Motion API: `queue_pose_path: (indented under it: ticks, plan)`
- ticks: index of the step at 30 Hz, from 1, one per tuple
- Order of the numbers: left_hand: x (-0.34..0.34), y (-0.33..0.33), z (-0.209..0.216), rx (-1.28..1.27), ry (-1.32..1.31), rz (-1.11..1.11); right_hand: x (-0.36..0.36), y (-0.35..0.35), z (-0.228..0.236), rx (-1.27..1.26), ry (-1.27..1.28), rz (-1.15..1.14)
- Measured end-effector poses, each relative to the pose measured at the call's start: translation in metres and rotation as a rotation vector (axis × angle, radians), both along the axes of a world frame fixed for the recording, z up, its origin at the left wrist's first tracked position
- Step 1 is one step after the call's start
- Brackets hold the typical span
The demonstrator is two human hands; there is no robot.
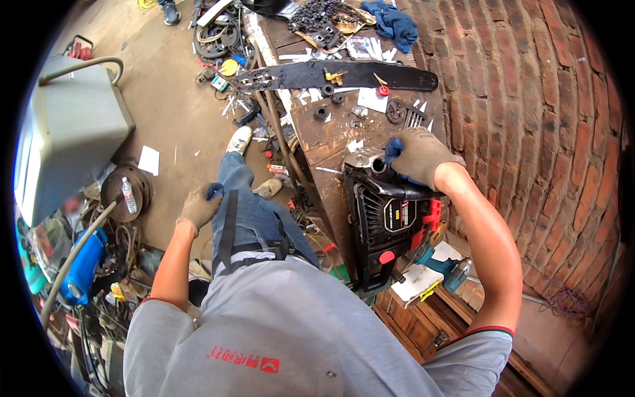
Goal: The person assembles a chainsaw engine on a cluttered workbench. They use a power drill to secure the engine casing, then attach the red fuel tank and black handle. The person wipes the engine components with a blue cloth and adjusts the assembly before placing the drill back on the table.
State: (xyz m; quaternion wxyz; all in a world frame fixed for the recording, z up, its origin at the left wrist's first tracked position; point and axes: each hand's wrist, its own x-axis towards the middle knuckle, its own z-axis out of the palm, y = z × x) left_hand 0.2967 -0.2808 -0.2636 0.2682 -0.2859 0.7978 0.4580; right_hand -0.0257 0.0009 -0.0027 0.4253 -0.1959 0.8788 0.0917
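The right hand [418, 157] wears a rough knitted cloth glove, tan with blue fingers [393, 149], resting on the chainsaw body [387, 221], which is matt black plastic with glossy red parts and a dull metal cylinder at its far end. The left hand [197, 207] has the same cloth glove, lying on faded denim. The desk [327, 135] is worn, stained wood. On its far side the guide bar [337, 76] is dark, grimy metal. The wall [529, 112] on the right is rough red brick.

A rusty workbench [331, 135] carries a chainsaw body [387, 221], guide bar [344, 75] and chain pile [317, 16].
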Motion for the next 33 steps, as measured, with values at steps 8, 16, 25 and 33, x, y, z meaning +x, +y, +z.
queue_pose_path:
  ticks: [8, 16, 25, 33]
  plan:
    - [0.002, 0.003, -0.007, 0.009, -0.020, -0.048, -0.009, 0.003, 0.002, -0.021, -0.056, -0.068]
    - [-0.017, -0.001, -0.006, 0.024, -0.114, -0.060, -0.017, 0.009, 0.000, -0.027, -0.096, -0.157]
    - [-0.040, -0.014, -0.010, 0.023, -0.088, -0.089, -0.022, 0.006, 0.020, -0.100, -0.048, -0.219]
    - [-0.053, -0.008, -0.008, -0.002, -0.040, -0.158, -0.007, 0.028, 0.044, -0.312, 0.107, -0.238]
